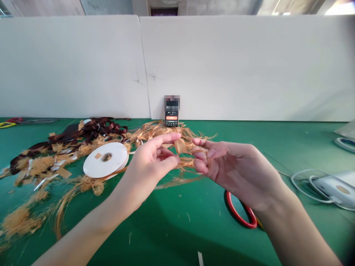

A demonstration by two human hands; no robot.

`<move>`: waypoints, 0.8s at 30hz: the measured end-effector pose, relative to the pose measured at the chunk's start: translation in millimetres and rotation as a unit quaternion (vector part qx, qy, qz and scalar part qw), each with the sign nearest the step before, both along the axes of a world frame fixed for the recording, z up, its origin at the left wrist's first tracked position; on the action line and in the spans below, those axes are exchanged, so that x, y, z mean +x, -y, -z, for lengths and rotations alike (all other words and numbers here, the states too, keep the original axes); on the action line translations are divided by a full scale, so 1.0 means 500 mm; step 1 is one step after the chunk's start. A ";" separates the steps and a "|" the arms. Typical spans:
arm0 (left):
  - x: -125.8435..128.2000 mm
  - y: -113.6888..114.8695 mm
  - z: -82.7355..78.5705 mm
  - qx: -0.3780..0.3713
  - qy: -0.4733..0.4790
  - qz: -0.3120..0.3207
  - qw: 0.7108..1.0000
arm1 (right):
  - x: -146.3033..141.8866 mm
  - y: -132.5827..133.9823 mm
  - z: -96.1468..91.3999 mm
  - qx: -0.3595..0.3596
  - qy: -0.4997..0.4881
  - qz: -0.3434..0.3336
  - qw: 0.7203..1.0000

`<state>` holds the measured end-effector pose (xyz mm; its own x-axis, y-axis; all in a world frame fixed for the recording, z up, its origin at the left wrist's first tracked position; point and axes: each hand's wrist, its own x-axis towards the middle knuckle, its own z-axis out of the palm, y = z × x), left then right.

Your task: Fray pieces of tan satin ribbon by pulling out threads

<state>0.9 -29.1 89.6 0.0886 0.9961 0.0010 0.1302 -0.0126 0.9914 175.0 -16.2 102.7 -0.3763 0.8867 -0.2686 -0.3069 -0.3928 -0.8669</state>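
My left hand (151, 160) and my right hand (230, 166) face each other above the green mat, their fingertips nearly meeting. Between them is a small piece of frayed tan ribbon (180, 146), with loose fibres trailing from it. Both hands pinch this ribbon and its fibres. Behind my left hand lies a white spool of ribbon (105, 160), and a tan strand runs from it toward that hand. Heaps of frayed tan fibre (155, 131) spread across the mat, and a tangle of dark maroon ribbon (91, 131) lies beyond the spool.
A phone (172, 111) with a blurred top leans against a white partition wall (222, 66). A red and black ring (239, 210) lies below my right hand. A white device with a cable (334, 188) sits at right, and scissors (11, 123) lie at far left on the green mat (177, 236).
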 end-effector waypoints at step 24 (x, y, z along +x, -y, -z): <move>-0.031 0.001 -0.021 0.042 -0.069 -0.019 0.997 | 0.044 -0.051 0.026 0.151 0.339 -0.126 0.920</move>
<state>-14.7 -29.7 100.3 0.0555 0.9956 0.0755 0.2670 -0.0876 0.9597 197.0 9.1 89.6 -0.4163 0.8673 -0.2730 0.4129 -0.0872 -0.9066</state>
